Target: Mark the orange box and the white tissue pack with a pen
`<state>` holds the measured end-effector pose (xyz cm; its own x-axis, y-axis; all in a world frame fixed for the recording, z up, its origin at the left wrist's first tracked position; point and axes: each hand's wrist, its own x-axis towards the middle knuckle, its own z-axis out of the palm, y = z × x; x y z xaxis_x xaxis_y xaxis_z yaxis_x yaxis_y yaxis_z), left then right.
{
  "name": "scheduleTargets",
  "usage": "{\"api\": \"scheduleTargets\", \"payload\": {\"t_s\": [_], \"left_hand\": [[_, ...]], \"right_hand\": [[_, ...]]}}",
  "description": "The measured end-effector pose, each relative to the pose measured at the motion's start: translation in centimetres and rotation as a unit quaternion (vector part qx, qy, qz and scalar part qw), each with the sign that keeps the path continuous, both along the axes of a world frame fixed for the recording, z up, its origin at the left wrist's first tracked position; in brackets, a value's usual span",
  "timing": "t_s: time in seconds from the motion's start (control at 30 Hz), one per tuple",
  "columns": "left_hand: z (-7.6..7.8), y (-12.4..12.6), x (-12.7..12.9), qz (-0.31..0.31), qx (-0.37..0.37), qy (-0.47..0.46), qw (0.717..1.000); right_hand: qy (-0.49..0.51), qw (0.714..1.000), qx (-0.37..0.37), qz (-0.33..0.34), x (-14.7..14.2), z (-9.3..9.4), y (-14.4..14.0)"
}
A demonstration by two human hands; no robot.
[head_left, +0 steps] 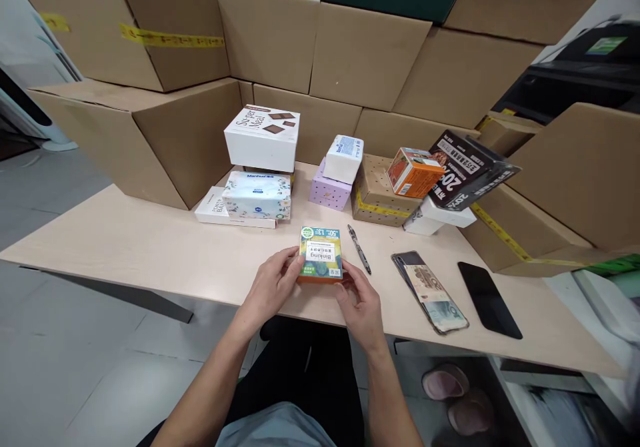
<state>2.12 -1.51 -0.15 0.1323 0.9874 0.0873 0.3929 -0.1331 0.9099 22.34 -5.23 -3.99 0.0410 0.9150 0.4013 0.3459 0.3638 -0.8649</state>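
A small green, blue and yellow box (321, 254) marked "Binking" lies near the table's front edge, its lettering upside down to me. My left hand (275, 278) is closed on its left side, with the thumb on the top edge. Around the right front corner curl the fingers of my right hand (361, 304), thumb low against the front side. A pen (359, 249) lies just right of the box. Farther right rests a phone in a clear case with banknotes (430, 292), and beyond it a black phone (489, 299).
Behind stand a Supermeal box (263, 140) above a Manhua tissue pack (257, 195), a white tissue pack (343, 158) on a purple box (330, 190), and an orange box (415, 172) on a brown carton (383, 190). A black box (467, 167) leans at right. Large cardboard boxes (270, 34) wall the back.
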Motion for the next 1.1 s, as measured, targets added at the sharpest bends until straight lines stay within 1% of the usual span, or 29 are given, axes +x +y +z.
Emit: {"api": "scheduleTargets", "payload": {"t_s": [0.07, 0.13, 0.33, 0.5, 0.57, 0.63, 0.73, 0.87, 0.97, 1.03, 1.1], "left_hand": [[-0.3, 0.2, 0.0, 0.002, 0.016, 0.02, 1.0], [-0.4, 0.3, -0.1, -0.009, 0.026, 0.023, 0.999], [-0.4, -0.3, -0.6, -0.045, 0.05, 0.023, 0.997], [-0.9, -0.6, -1.4, -0.045, 0.06, 0.027, 0.997], [-1.2, -0.8, -1.6, -0.063, 0.067, 0.035, 0.995], [-1.2, -1.1, -1.6, -0.081, 0.077, 0.048, 0.993], [-0.8, -1.7, -1.3, -0.089, 0.092, 0.052, 0.99], [0.6, -2.2, -0.8, -0.119, 0.087, 0.032, 0.989], [1.1, -1.9, -0.3, -0.109, 0.084, 0.013, 0.99], [0.6, -1.3, 0.1, -0.087, 0.081, -0.002, 0.993], [-0.3, -0.6, 0.6, -0.061, 0.08, -0.009, 0.995]], "right_hand": [[-0.017, 1.0, -0.004, -0.01, -0.2, 0.1, 0.1], [-0.025, 1.0, -0.009, -0.015, -0.3, 0.1, 0.1], [-0.03, 0.999, -0.019, -0.026, -0.3, -0.1, 0.1], [-0.058, 0.996, -0.057, -0.047, -0.5, -0.3, 0.1], [-0.08, 0.994, -0.055, -0.058, -0.7, -0.3, 0.1], [-0.088, 0.993, -0.038, -0.063, -0.8, -0.2, 0.1], [-0.055, 0.995, -0.015, -0.076, -0.9, 0.3, 0.0], [0.005, 0.994, 0.01, -0.113, -0.6, 1.9, 0.0], [0.024, 0.994, 0.026, -0.108, -0.2, 2.8, 0.3], [0.019, 0.995, 0.013, -0.097, -0.1, 2.9, 0.7], [-0.005, 0.997, -0.01, -0.081, -0.1, 2.5, 1.1]]}}
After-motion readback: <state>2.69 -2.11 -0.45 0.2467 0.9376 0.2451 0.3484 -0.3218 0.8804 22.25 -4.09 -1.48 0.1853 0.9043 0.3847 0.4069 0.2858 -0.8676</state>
